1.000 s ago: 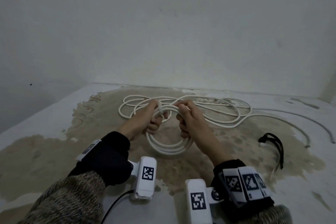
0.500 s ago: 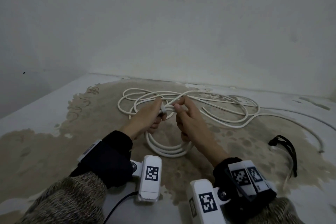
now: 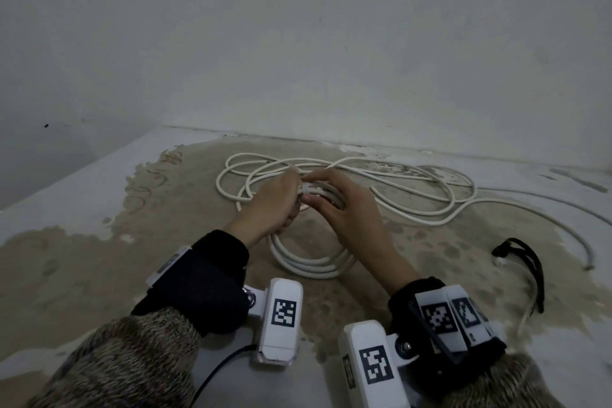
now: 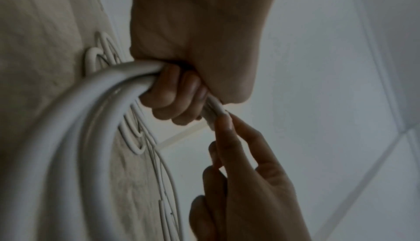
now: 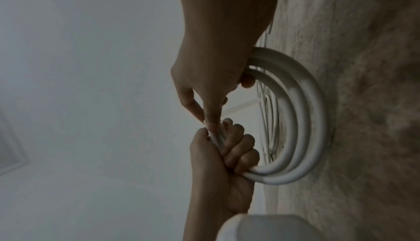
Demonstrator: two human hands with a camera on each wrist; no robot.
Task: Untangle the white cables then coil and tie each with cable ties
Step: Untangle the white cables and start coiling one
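A white cable coil (image 3: 311,267) of a few loops stands on the stained floor between my hands. My left hand (image 3: 275,205) grips its upper left, fingers curled round the strands (image 4: 177,97). My right hand (image 3: 331,192) pinches the top of the bundle with thumb and forefinger (image 5: 211,119), its other fingers spread. A short white band (image 3: 306,190) crosses the strands between the two hands; I cannot tell whether it is a tie. More white cable (image 3: 430,205) lies in loose loops behind the coil and trails off right.
A black strap (image 3: 526,262) lies on the floor at the right, beside a loose cable end (image 3: 587,267). A grey wall (image 3: 298,43) rises just behind the cables. The floor (image 3: 99,258) is patchy brown and white.
My right hand has gone from gripping the coil's right side to a thumb-and-forefinger pinch at its top. The left hand keeps its grip.
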